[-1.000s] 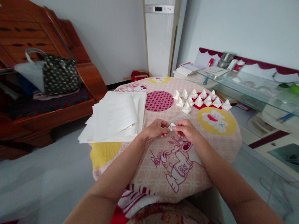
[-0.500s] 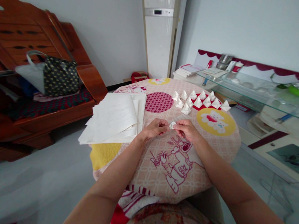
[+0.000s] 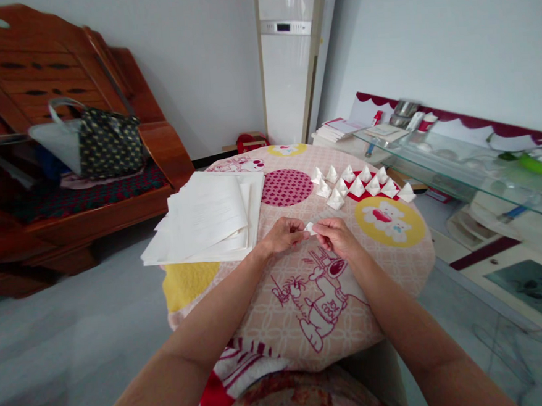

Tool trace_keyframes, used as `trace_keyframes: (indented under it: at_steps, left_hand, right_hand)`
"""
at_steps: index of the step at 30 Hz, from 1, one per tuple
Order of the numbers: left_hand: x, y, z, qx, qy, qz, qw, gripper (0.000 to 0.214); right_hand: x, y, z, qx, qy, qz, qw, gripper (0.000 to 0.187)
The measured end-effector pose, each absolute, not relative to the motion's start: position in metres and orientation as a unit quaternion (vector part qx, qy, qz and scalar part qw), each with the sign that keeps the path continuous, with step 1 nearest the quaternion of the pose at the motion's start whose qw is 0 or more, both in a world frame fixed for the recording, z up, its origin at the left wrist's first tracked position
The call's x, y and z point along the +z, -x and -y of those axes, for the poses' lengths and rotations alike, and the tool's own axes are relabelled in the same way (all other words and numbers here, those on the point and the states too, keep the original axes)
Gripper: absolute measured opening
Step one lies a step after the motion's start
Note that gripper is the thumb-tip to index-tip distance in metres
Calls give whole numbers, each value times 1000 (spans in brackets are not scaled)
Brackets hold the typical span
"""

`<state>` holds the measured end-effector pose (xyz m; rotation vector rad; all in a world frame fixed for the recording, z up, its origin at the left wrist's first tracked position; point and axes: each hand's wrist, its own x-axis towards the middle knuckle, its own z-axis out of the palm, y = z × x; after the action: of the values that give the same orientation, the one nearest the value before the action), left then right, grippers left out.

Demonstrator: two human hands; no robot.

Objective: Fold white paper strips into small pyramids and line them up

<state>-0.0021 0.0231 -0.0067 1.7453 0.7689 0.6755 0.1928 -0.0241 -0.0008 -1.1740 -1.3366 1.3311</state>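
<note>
Between my two hands is a small folded piece of white paper (image 3: 309, 228), mostly covered by the fingers. My left hand (image 3: 282, 235) pinches its left side, and my right hand (image 3: 336, 233) grips its right side with thumb and forefinger. Both hands are over the middle of the round table, close to its patterned cloth (image 3: 278, 301). Beyond my right hand stand several folded white paper pieces (image 3: 356, 188) with pointed tops, set in loose rows. To the left of my left hand lies a stack of white paper sheets (image 3: 206, 210), some with faint print.
At the right, a glass shelf (image 3: 459, 174) stands beside the table, carrying cups and metal containers. A wooden bench (image 3: 160, 149) with a dotted bag (image 3: 111, 143) is at the left. A tall white cabinet-like unit (image 3: 285, 78) rises behind the table.
The fingers have shifted slightly on the small paper, and less of it shows now. The view has tilted a little. The paper stack and the pointed pieces stay where they were.
</note>
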Motion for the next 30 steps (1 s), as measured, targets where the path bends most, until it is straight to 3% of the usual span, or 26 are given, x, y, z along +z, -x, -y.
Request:
trace_keyframes:
  at_steps: [6, 23, 30]
  left_hand:
    - [-8, 0, -20, 273, -726, -306, 552, 37]
    - [-5, -1, -18, 311, -752, -332, 477, 38]
    - [-4, 2, -21, 315, -762, -365, 432, 25]
  right_hand:
    - [1, -192, 26, 505, 480, 548, 463, 41]
    - [-5, -195, 25, 499, 484, 564, 445, 33]
    - [-10, -198, 17, 469, 490, 582, 449, 23]
